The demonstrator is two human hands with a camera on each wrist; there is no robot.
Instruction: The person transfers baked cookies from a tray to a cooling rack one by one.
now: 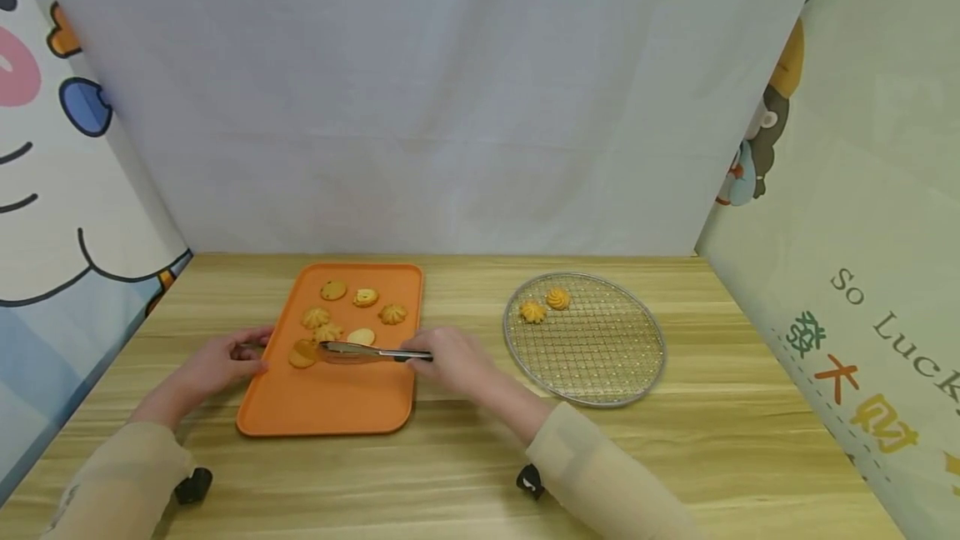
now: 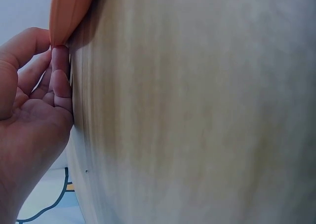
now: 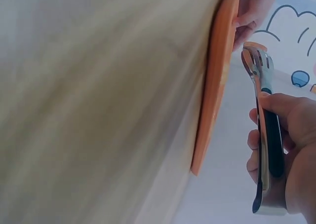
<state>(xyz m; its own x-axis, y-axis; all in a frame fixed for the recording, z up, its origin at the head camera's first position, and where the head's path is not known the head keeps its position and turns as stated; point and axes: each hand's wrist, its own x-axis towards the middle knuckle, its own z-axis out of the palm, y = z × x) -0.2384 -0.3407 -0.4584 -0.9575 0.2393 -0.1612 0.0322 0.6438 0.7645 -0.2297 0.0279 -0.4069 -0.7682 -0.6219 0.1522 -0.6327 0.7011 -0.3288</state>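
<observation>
My right hand point(image 1: 450, 361) grips metal tongs point(image 3: 270, 150) with dark handle grips, held over the orange tray point(image 1: 330, 407). In the right wrist view the tongs' tips are closed about a cookie point(image 3: 256, 46). From the head view, those tips lie at a round brown cookie point(image 1: 303, 354) near the tray's left side. My left hand point(image 1: 217, 369) holds the tray's left edge, its fingertips right at the rim in the left wrist view. Several other cookies lie on the tray, among them a star-shaped cookie point(image 1: 392, 314) and a pale oval cookie point(image 1: 361, 337).
To the right of the tray, a round wire rack point(image 1: 600, 348) lies on the wooden table point(image 1: 465, 473). Two swirled cookies, one of them a piped cookie point(image 1: 557, 298), sit at its upper left. A pale curtain point(image 1: 450, 107) stands behind the table, with printed panels at both sides.
</observation>
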